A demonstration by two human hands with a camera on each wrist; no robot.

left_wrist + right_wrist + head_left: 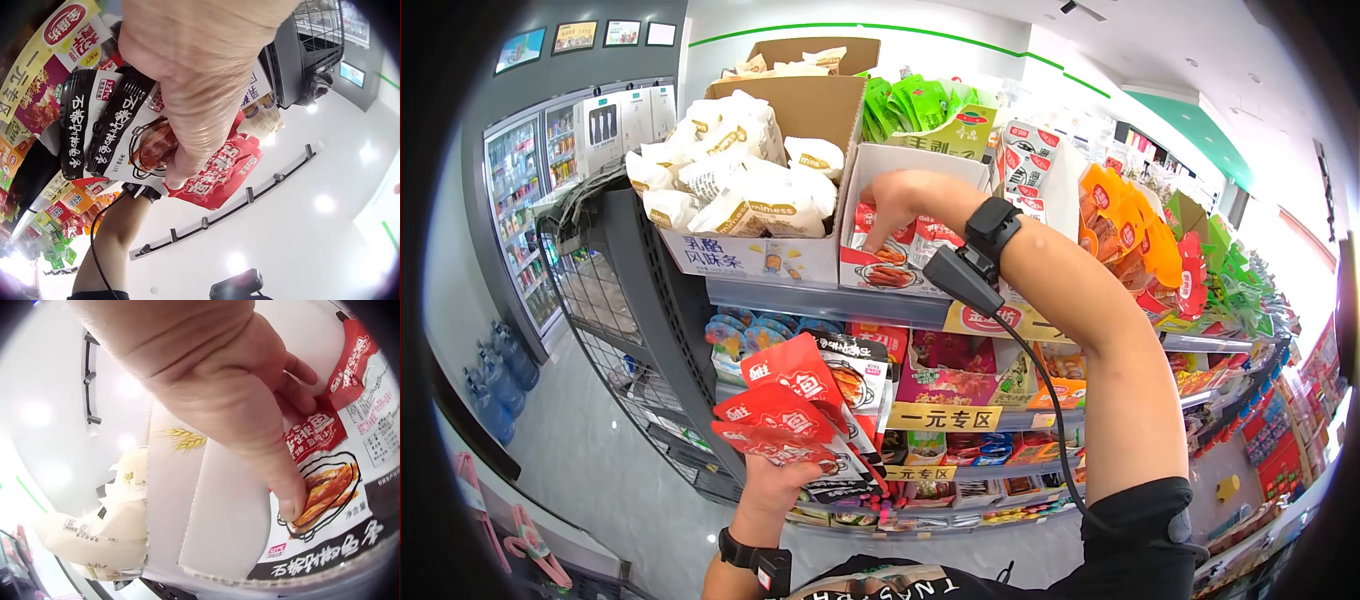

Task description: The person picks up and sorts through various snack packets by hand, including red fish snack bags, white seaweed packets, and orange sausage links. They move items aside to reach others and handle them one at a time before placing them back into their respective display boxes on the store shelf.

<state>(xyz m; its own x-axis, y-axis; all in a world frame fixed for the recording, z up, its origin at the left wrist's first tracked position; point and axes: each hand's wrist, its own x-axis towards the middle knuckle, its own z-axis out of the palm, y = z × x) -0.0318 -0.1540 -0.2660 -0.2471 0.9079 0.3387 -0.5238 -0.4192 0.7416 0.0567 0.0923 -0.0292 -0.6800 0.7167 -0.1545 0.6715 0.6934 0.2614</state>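
Note:
In the head view my left hand [776, 484] grips a fanned bunch of snack packets [785, 400], red at the top with white and black below. The left wrist view shows the thumb [187, 150] pressed over the printed food picture, with several black-edged packets [119, 125] stacked together. My right hand [900, 205] reaches down into a white cardboard display box [862, 185] on the top shelf. Its thumb lies across the front of a matching red and white packet [331, 487] in the right wrist view, and its fingers bend behind the red top, partly hidden.
Left of the box stands a carton [810, 255] heaped with white wrapped snacks. Green packets [920, 105] sit behind it and orange packets [1135, 225] to the right. Lower shelves carry yellow price strips [945, 417]. A wire rack side [605, 310] edges the shelf's left end.

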